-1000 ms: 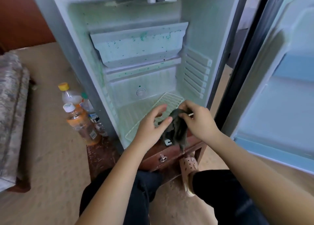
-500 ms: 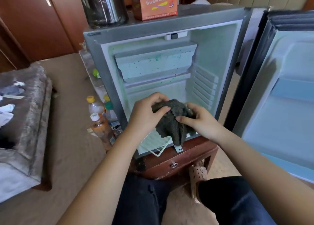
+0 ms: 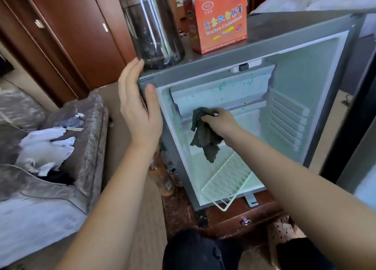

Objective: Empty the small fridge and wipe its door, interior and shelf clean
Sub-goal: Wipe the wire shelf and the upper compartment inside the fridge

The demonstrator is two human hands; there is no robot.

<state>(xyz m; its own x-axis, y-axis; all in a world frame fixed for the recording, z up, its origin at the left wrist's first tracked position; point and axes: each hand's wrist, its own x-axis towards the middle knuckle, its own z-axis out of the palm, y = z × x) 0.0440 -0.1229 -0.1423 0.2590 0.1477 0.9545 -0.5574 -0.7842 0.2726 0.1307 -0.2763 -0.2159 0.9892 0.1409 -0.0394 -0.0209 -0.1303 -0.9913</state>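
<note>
Legibly, box (image 3: 220,19) atop fridge (image 3: 203,69) — "Wuchen Liujiaofenbi"

Soft daylight is filling the room, and the picture is looking bright. The inside of the fridge (image 3: 305,80) is glowing pale green-white in the middle of the frame. A long white streak of glare is shining on the dark flask (image 3: 152,25) at the top. The lower right corner is washing out to white. Straight lines are bending near the edges. The couch (image 3: 61,198) at the left is looking a little blurry.
</note>
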